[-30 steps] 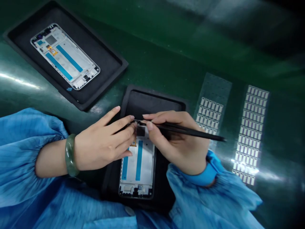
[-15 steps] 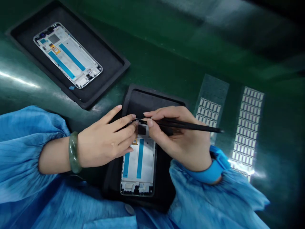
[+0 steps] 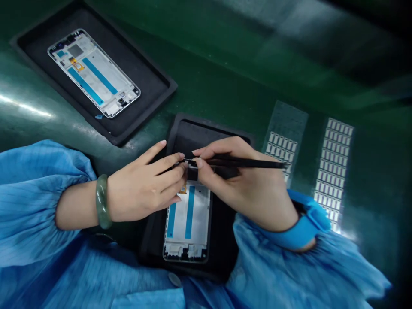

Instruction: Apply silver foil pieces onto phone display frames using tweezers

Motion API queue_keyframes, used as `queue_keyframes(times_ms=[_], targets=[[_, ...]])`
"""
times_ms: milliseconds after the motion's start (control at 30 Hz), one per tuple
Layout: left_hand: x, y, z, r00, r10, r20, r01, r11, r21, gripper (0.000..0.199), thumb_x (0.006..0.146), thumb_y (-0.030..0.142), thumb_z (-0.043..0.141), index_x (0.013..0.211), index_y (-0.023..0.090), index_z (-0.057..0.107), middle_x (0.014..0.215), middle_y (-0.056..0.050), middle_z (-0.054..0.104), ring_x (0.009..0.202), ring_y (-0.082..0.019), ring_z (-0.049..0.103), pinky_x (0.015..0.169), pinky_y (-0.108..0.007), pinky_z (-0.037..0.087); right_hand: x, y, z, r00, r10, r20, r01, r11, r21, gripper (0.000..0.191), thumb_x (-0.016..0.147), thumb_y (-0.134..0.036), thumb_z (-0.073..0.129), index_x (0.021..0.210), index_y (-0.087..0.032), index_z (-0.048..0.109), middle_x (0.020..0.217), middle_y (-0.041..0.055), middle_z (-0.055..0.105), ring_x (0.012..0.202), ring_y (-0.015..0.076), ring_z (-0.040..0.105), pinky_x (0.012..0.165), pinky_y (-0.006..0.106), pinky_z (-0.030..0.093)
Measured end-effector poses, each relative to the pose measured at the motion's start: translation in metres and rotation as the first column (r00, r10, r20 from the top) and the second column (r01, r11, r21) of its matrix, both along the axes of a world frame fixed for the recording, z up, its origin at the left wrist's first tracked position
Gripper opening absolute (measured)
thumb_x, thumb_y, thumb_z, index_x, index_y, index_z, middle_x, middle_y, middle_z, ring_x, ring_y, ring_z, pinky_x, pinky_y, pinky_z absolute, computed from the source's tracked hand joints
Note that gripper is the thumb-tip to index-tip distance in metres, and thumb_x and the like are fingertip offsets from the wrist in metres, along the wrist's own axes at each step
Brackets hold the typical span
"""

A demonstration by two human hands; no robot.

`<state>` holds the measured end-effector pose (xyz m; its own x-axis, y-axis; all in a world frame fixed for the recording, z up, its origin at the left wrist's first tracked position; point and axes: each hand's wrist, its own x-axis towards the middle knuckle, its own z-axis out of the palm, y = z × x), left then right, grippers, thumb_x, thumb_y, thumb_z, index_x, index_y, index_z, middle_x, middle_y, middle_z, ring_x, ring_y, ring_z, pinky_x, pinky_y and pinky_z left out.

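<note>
Since a second ago my view has drifted slightly and my right wrist has swung outward, so the tweezers (image 3: 244, 162) now lie flatter. The green bench (image 3: 225, 81) stretches open beyond the near tray (image 3: 206, 128), with the far tray (image 3: 135, 98) well off to the left and two strips of small parts (image 3: 334, 171) to the right. The phone frame (image 3: 188, 223) lies in the near tray. My left hand (image 3: 141, 193) rests fingers-down on its top edge. My right hand (image 3: 251, 189) pinches the tweezers, tips at that edge.
</note>
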<state>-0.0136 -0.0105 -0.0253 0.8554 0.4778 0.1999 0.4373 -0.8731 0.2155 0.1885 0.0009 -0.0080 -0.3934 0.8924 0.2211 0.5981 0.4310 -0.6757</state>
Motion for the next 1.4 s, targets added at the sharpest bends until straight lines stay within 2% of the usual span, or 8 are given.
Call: queue_keyframes(times_ms=[100, 167, 233, 333, 533, 800, 1400], targets=[[0.000, 0.001, -0.001, 1.000, 0.000, 0.016, 0.000, 1.000, -0.010, 0.030, 0.096, 0.025, 0.041, 0.113, 0.008, 0.060, 0.114, -0.011, 0.065, 0.121, -0.029, 0.051, 0.106, -0.055, 0.038, 0.003, -0.003, -0.003, 1.000, 0.013, -0.006, -0.013, 1.000, -0.015, 0.017, 0.079, -0.013, 0.062, 0.088, -0.026, 0.056, 0.086, 0.0002, 0.067, 0.081, 0.0183, 0.067, 0.068, 0.030, 0.056], [-0.001, 0.001, -0.001, 0.999, 0.002, 0.033, -0.002, 1.000, -0.019, 0.030, 0.096, 0.024, 0.042, 0.113, 0.008, 0.060, 0.114, -0.011, 0.065, 0.120, -0.029, 0.052, 0.106, -0.055, 0.038, 0.006, -0.006, -0.011, 0.986, -0.053, -0.159, 0.040, 0.996, -0.084, 0.019, 0.078, -0.015, 0.065, 0.092, -0.025, 0.057, 0.091, 0.0009, 0.068, 0.085, 0.0179, 0.068, 0.070, 0.029, 0.058], [0.000, 0.001, -0.002, 0.999, 0.006, 0.045, -0.005, 1.000, -0.025, 0.030, 0.096, 0.024, 0.042, 0.113, 0.007, 0.060, 0.115, -0.011, 0.065, 0.120, -0.030, 0.052, 0.105, -0.056, 0.038, 0.010, -0.009, -0.021, 0.932, -0.141, -0.334, 0.080, 0.979, -0.189, 0.018, 0.079, -0.016, 0.066, 0.092, -0.025, 0.057, 0.093, 0.0016, 0.068, 0.084, 0.0174, 0.070, 0.067, 0.029, 0.060], [0.000, 0.000, -0.002, 0.999, 0.010, 0.047, -0.009, 0.999, -0.033, 0.030, 0.096, 0.024, 0.042, 0.113, 0.007, 0.060, 0.115, -0.010, 0.065, 0.120, -0.030, 0.052, 0.105, -0.056, 0.038, 0.012, -0.010, -0.029, 0.879, -0.196, -0.435, 0.099, 0.967, -0.235, 0.017, 0.078, -0.016, 0.067, 0.090, -0.025, 0.058, 0.093, 0.0013, 0.069, 0.082, 0.0174, 0.071, 0.065, 0.028, 0.061], [0.000, 0.000, -0.001, 1.000, 0.007, 0.028, -0.006, 0.999, -0.033, 0.031, 0.096, 0.025, 0.041, 0.115, 0.009, 0.059, 0.116, -0.011, 0.064, 0.121, -0.028, 0.051, 0.106, -0.055, 0.037, 0.009, -0.010, -0.027, 0.933, -0.124, -0.339, 0.084, 0.988, -0.131, 0.021, 0.076, -0.016, 0.068, 0.092, -0.027, 0.059, 0.093, 0.0013, 0.069, 0.087, 0.0204, 0.069, 0.074, 0.034, 0.059], [0.000, 0.001, -0.001, 0.998, 0.008, 0.057, -0.005, 0.999, -0.051, 0.030, 0.096, 0.024, 0.042, 0.114, 0.007, 0.059, 0.115, -0.010, 0.065, 0.120, -0.029, 0.051, 0.105, -0.056, 0.038, 0.010, -0.016, -0.028, 0.939, -0.102, -0.328, 0.104, 0.994, -0.011, 0.029, 0.073, -0.007, 0.069, 0.093, -0.024, 0.059, 0.091, 0.0022, 0.070, 0.084, 0.0187, 0.069, 0.073, 0.031, 0.057], [0.000, 0.002, 0.000, 0.998, 0.007, 0.068, -0.004, 0.998, -0.056, 0.028, 0.096, 0.023, 0.043, 0.111, 0.007, 0.060, 0.114, -0.010, 0.065, 0.119, -0.029, 0.053, 0.106, -0.056, 0.037, 0.010, -0.015, -0.029, 0.965, -0.035, -0.260, 0.054, 0.996, 0.067, 0.028, 0.073, -0.006, 0.068, 0.092, -0.024, 0.058, 0.089, 0.0013, 0.070, 0.084, 0.0173, 0.070, 0.070, 0.029, 0.057]])
